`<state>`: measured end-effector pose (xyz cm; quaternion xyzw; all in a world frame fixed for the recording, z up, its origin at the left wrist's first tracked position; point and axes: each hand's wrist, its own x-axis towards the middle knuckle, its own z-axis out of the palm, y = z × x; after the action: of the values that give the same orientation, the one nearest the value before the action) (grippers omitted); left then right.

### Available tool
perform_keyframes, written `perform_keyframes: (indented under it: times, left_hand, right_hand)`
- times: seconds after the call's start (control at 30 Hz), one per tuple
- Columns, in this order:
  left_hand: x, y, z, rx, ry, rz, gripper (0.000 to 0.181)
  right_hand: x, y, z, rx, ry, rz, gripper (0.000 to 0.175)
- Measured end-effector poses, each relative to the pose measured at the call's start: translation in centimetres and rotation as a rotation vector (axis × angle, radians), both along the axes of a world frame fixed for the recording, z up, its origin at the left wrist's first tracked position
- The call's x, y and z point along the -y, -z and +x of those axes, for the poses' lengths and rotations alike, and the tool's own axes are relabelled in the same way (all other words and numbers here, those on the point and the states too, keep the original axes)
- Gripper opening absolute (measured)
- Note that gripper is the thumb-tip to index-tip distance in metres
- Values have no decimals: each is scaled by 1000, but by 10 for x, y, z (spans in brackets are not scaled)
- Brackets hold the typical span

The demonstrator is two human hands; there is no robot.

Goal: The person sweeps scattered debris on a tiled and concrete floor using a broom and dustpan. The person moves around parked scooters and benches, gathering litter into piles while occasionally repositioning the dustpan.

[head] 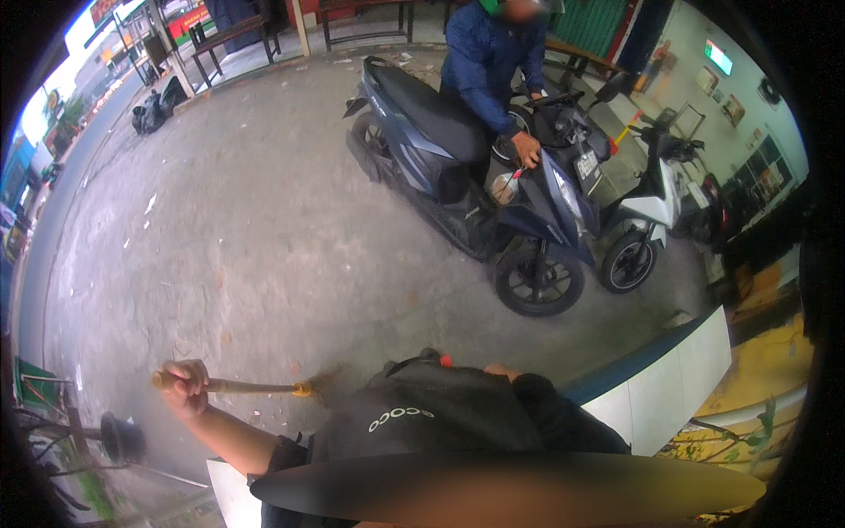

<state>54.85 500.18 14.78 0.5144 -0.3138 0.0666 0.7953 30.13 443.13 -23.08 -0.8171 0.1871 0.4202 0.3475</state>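
Observation:
My left hand (185,388) is closed around the upper end of a broom's wooden handle (254,387), out to the left of my body. A yellow collar joins the handle to brown bristles (333,381), which are blurred and partly hidden beside my black shirt (422,412). Of my right hand (503,372) only a small part shows past the shirt and dark sleeve; its fingers are hidden, so I cannot see whether it holds anything.
Ahead, a person in a blue jacket (485,66) stands among parked scooters, by a dark blue scooter (422,142). A white scooter (650,204) is at right. Litter dots the concrete ground (264,231). Black bags (158,109), a dark bucket (121,437) and a white-faced panel (667,383) also stand around.

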Motion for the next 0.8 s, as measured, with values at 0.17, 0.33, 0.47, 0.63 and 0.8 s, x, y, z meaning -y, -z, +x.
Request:
perform_keyframes:
  times: [0.17,0.33,0.47,0.63,0.8]
  left_hand:
    - [9,-1,1,32,-25,-20,30]
    - [4,7,-4,2,-100,3,32]
    - [-1,15,-3,34,-169,31,30]
    - [-9,9,12,52,-17,87,28]
    - [-28,14,26,102,-6,59,21]
  right_hand:
    - [6,-5,0,166,-124,7,26]
    - [5,-6,-14,246,-180,52,27]
    - [3,-56,7,144,131,151,39]
    - [36,-220,56,366,423,709,55]
    - [22,-382,25,591,-603,991,49]
